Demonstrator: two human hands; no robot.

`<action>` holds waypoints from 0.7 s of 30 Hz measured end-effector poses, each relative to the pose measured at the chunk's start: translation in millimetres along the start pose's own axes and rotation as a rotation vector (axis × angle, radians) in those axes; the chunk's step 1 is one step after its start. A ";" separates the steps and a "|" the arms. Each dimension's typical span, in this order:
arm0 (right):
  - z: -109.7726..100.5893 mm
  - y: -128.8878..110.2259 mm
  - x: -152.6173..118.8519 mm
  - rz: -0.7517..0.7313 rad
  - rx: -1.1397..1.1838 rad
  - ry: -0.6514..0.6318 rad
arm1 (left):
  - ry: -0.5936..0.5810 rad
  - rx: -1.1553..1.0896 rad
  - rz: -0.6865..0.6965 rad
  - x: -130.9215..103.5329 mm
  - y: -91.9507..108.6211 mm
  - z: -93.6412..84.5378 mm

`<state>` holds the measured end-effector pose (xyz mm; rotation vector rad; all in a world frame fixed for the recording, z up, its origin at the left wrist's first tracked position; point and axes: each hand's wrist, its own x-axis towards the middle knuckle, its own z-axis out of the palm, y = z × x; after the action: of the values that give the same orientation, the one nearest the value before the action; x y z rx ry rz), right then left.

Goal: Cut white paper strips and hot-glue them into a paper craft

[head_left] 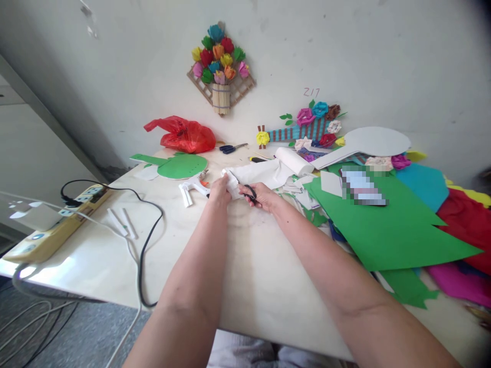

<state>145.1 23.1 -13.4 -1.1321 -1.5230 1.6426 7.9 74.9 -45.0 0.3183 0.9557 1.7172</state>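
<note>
My left hand [219, 190] pinches the near end of a strip of white paper [264, 173] over the table. In my right hand [264, 197] are black-handled scissors [250, 192], their blades pointing left at the paper beside my left fingers. The strip runs back to a white roll [294, 161]. Just left of my left hand lies a white glue gun [195, 188]. A yellow-and-black cutter [260, 159] rests behind the strip.
A yellow power strip [57, 225] with cables lies at the left. Behind are a red plastic bag [187, 135], dark-handled scissors [230, 148] and a green paddle shape [182, 166]. Green sheets [383, 230], a phone [363, 187] and coloured paper cover the right side.
</note>
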 end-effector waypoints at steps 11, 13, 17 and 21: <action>-6.9 -13.3 12.9 0.061 0.007 -0.132 | -0.019 0.044 -0.006 -9.5 2.9 2.2; -6.3 -12.2 15.0 0.063 0.013 -0.131 | -0.007 0.049 0.003 -11.2 4.0 2.7; -4.0 -7.2 14.5 0.061 0.053 -0.107 | 0.006 0.031 -0.010 -12.4 4.8 3.3; 0.3 -4.9 11.1 0.031 0.082 -0.065 | 0.004 0.034 -0.001 -9.2 2.9 2.3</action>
<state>139.4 33.4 -10.6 -1.0735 -1.4703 1.7620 10.8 67.5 -39.2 0.3373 0.9887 1.7030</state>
